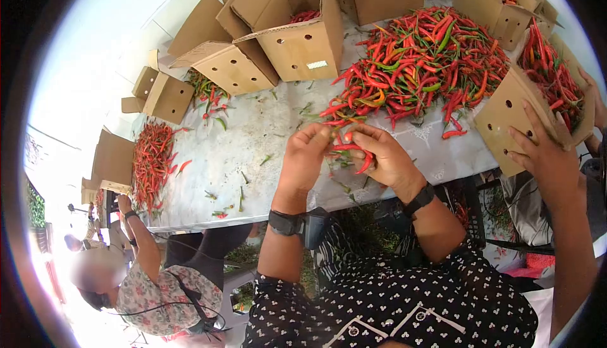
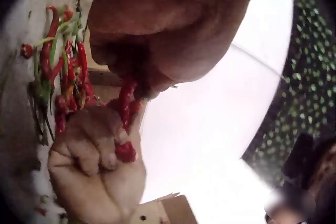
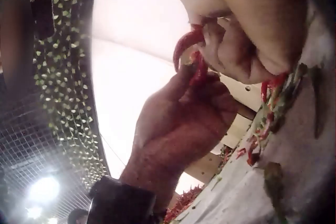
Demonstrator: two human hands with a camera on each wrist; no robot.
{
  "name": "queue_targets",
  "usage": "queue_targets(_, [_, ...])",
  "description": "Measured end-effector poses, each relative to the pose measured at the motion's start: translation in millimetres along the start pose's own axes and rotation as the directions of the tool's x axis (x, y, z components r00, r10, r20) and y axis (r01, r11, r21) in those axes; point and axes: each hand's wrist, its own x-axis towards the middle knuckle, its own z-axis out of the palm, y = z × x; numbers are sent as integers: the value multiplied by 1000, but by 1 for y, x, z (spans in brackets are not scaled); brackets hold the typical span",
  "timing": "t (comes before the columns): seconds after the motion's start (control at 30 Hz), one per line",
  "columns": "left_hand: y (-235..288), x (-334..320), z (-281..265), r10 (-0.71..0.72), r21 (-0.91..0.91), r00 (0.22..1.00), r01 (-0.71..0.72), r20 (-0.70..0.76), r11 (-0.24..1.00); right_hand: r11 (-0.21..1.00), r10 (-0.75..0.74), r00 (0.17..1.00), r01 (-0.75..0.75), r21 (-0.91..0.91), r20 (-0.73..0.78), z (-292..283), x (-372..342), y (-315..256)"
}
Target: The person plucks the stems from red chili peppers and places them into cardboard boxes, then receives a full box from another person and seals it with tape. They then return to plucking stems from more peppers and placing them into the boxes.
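Red, slender chilies [image 1: 365, 162] are pinched by the bare left hand [image 1: 303, 159] and bare right hand [image 1: 387, 161], held close together above the whitish tabletop [image 1: 218, 158], pretty near that big red-and-green chili heap [image 1: 430, 63].

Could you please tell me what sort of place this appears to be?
Probably a chilli sorting or packing area: a covered table bears heaps of mostly red chillies, and open cardboard boxes stand on it, some holding chillies too.
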Motion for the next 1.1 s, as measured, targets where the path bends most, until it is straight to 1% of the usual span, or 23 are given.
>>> queue_targets(0.03, [0, 1, -3, -10, -222, 998, 22, 57, 975, 1000, -3, 1000, 3, 2, 2, -3, -2, -5])
queue_targets(0.07, [0, 3, -3, -11, -220, 998, 24, 58, 975, 991, 22, 1000, -24, 132, 18, -7, -5, -12])
queue_targets(0.1, [6, 2, 1, 52, 142, 996, -40, -79, 989, 964, 44, 998, -53, 259, 39, -7, -7, -19])
queue_targets(0.13, [11, 1, 4, 159, 489, 970, -51, -182, 871, 964, 43, 998, -52, 260, 39, -4, -8, -23])
queue_targets(0.17, [14, -2, 7, 401, 780, 911, -179, -98, 599, 956, -3, 1000, 3, 293, 1, -1, -9, -26])
queue_targets(0.2, [12, -2, 5, 402, 782, 910, -180, -98, 597, 944, -48, 998, 57, 324, -38, 1, -10, -29])
queue_targets(0.27, [3, 3, -5, 500, 874, 857, -335, 128, 352, 937, -72, 997, 78, 339, -32, -7, -9, -25])
queue_targets(0.3, [3, 5, -6, 504, 876, 854, -336, 128, 347, 934, -90, 996, 94, 345, -27, -10, -8, -24])
queue_targets(0.37, [-2, 10, -5, 328, 879, 898, -389, 294, 277, 931, -107, 994, 107, 350, -20, -16, -7, -21])
queue_targets(0.4, [-5, 12, -1, 331, 879, 897, -389, 293, 276, 933, -96, 995, 94, 346, -11, -16, -6, -21])
queue_targets(0.47, [-11, 15, 6, 244, 879, 867, -467, 435, 94, 937, -85, 996, 80, 339, -3, -16, -6, -20])
queue_targets(0.57, [-11, 14, 10, 167, 874, 866, -484, 472, 39, 969, -55, 996, 71, 237, -72, -6, -9, -24])
queue_targets(0.7, [-9, 11, 7, 173, 868, 862, -493, 477, 61, 982, -72, 991, 90, 167, -114, -9, -5, -19])
queue_targets(0.73, [-7, 10, 4, 154, 850, 852, -517, 500, 102, 986, -76, 988, 94, 137, -132, -11, -3, -17])
queue_targets(0.77, [-6, 10, 2, 134, 829, 841, -540, 524, 145, 986, -72, 989, 90, 137, -132, -13, -2, -15])
queue_targets(0.83, [-3, 10, -2, 114, 829, 844, -536, 524, 161, 996, -90, 996, 90, 19, -16, -15, -2, -14])
queue_targets(0.9, [0, 9, -3, 100, 829, 847, -532, 522, 173, 995, -93, 993, 89, -46, -73, -11, -1, -11])
queue_targets(0.93, [2, 8, -1, 201, 842, 871, -487, 449, 232, 990, -104, 986, 90, -110, -130, -8, -1, -10])
queue_targets(0.97, [5, 7, -1, 294, 846, 884, -445, 363, 294, 990, -101, 987, 87, -110, -125, -5, -2, -10])
queue_targets(1.0, [7, 6, -1, 297, 849, 885, -441, 357, 293, 968, -115, 979, 73, -240, -167, -1, -3, -9])
queue_targets(1.03, [9, 5, -2, 241, 812, 940, -332, 242, 481, 930, -134, 969, 51, -365, -206, 3, -5, -9])
queue_targets(1.07, [10, 4, -2, 162, 734, 977, -209, 136, 646, 928, -128, 971, 47, -369, -200, 8, -6, -8])
queue_targets(1.1, [10, 3, -1, 167, 733, 978, -206, 128, 648, 859, -181, 965, 62, -508, -188, 16, -6, -5])
